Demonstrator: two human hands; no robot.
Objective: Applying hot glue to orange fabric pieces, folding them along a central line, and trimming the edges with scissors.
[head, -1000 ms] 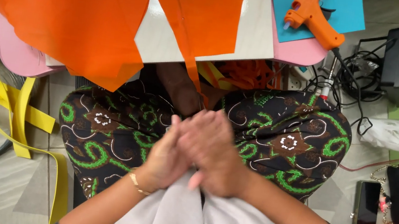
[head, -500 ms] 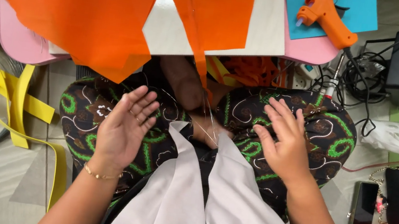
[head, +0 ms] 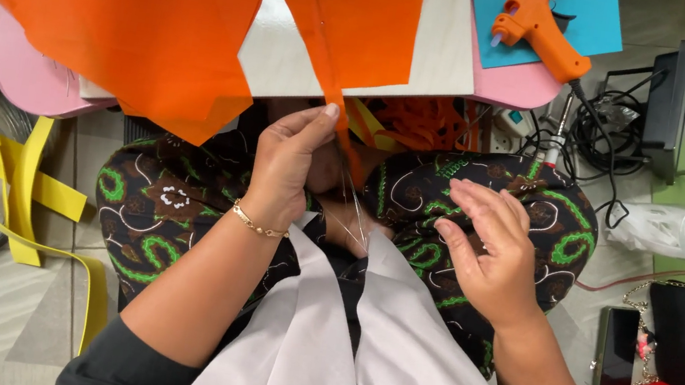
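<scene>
From my remote seat I see that the two hands, pressed together over the lap a second ago, have come apart; the left hand has risen and now pinches the narrow hanging tip of the long orange paper strip between thumb and forefinger, closed on it just below the edge of the pale low worktop; the right hand hovers spread and empty over the right knee, fingers apart, touching nothing I can make out. That shift suggests to me that the paper strip, not the lap, is now the thing being worked; it drapes from the worktop down between the knees, over the green-and-brown patterned fabric. A large orange paper sheet overhangs the worktop's near edge on the left, crowding that side; the orange hot glue gun lies on a blue sheet at the far right corner, well apart from both hands. Yellow paper strips sprawl on the floor to the left; a black phone and tangled cables sit to the right; open room is mainly over the lap.
</scene>
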